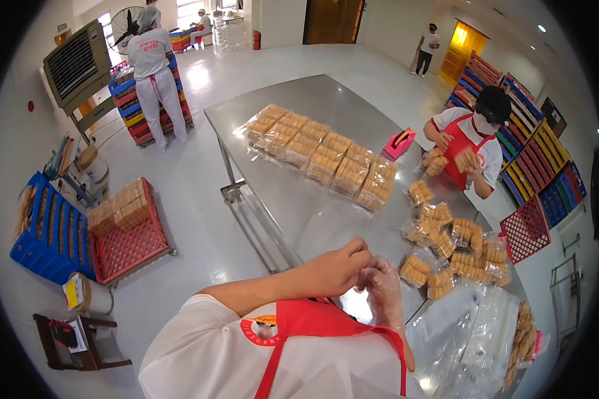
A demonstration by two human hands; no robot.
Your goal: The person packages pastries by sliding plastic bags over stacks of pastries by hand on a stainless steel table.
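My left hand [345, 267] is closed in front of my chest, its fingertips meeting those of my right hand [383, 292]. A clear plastic glove covers the right hand, and its fingers are curled inward. What is pinched between the two hands is too small to make out. Just right of them lie several clear bags of round biscuits [464, 266] in a loose heap on the steel table [299, 229]. Nearer to me is a stack of clear plastic bags [476, 339]. Farther up the table, packed biscuit bags [326, 156] stand in neat rows.
Across the table a co-worker in a red apron [460, 143] holds biscuit packs. A pink tape dispenser [398, 143] sits near the far edge. More loose biscuits [522, 339] lie at the right. Red and blue crates [130, 249] stand on the floor at left.
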